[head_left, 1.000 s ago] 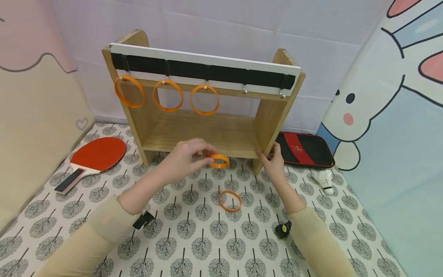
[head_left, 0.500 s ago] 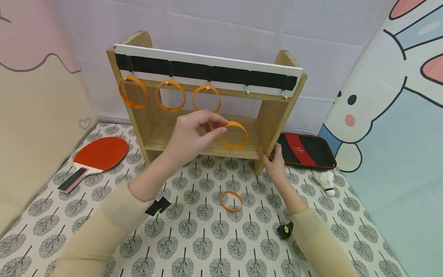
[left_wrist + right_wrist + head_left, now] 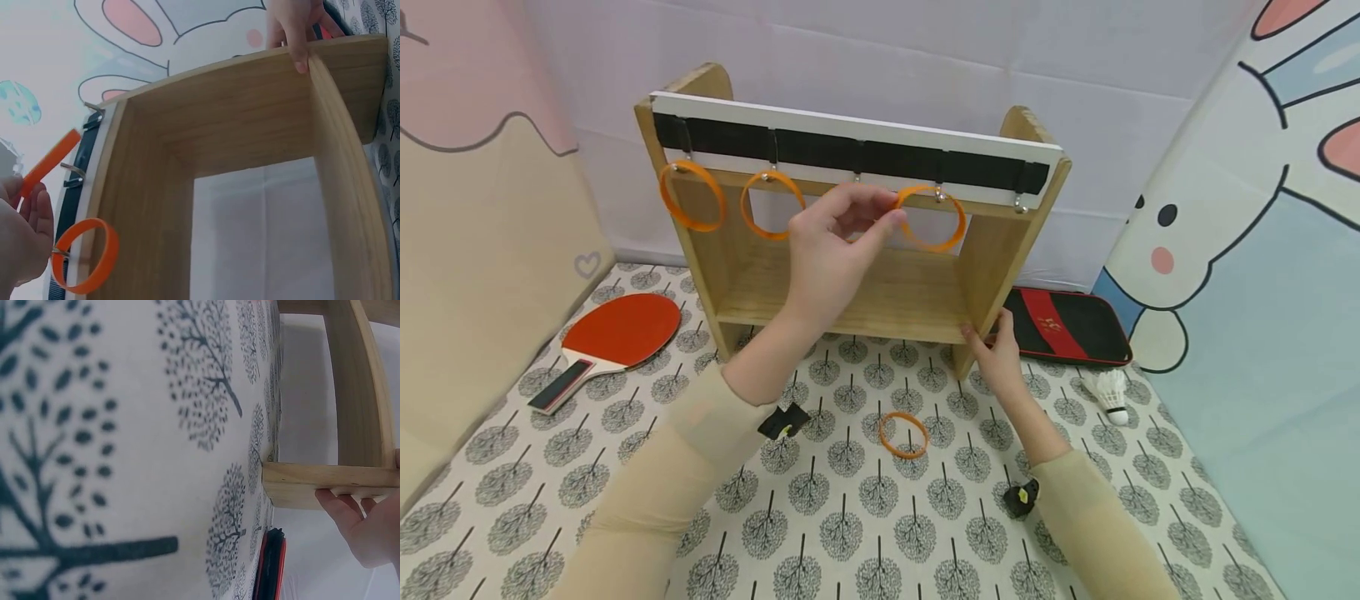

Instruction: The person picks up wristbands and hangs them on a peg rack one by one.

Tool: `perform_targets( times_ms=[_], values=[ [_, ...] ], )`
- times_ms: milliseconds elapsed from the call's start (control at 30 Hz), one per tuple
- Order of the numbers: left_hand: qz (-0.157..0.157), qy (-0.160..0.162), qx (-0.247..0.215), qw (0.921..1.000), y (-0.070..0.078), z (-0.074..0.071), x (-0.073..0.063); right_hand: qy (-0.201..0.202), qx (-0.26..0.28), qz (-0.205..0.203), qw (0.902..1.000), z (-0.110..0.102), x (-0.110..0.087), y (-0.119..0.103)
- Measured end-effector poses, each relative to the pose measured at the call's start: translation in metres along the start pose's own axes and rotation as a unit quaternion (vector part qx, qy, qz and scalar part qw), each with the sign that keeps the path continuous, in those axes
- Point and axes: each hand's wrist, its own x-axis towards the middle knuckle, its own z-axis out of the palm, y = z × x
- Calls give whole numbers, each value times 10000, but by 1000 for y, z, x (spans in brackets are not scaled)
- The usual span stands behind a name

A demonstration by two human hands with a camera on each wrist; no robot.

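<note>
My left hand [image 3: 842, 242] pinches an orange ring [image 3: 962, 225] by its left edge, in front of the fourth hook [image 3: 940, 193] of the wooden rack [image 3: 850, 287]. In the left wrist view that held ring [image 3: 51, 164] is edge-on beside the hook; whether the hook passes through it I cannot tell. Two orange rings [image 3: 692, 225] hang on the left hooks. A third hanging ring [image 3: 100, 275] is mostly behind my hand in the head view. My right hand [image 3: 1000, 362] grips the rack's lower right side, thumb at the shelf. One more orange ring [image 3: 904, 454] lies on the tablecloth.
A fifth hook [image 3: 1020, 204] bears no ring. On the left lies a red table tennis paddle [image 3: 625, 329]. To the right are a black and red case [image 3: 1086, 325] and a shuttlecock [image 3: 1107, 392]. A patterned cloth [image 3: 842, 533] covers the table.
My left hand has raised the orange ring from below the shelf, up and to the right, to the height of the hooks. My right hand has stayed on the rack.
</note>
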Motion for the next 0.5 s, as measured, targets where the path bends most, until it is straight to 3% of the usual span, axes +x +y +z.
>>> perform_targets(
  times_ms=[133,367,500],
  values=[
    [4,226,7,9997,-6,5,2,-14,-8,13,10000,1,0,-1],
    [343,182,1035,9939,-17,6,-3,-1,20,-16,10000,3,0,-1],
    [595,100,1347,9891,-24,5,-6,25,20,-26,10000,2,0,-1]
  ],
)
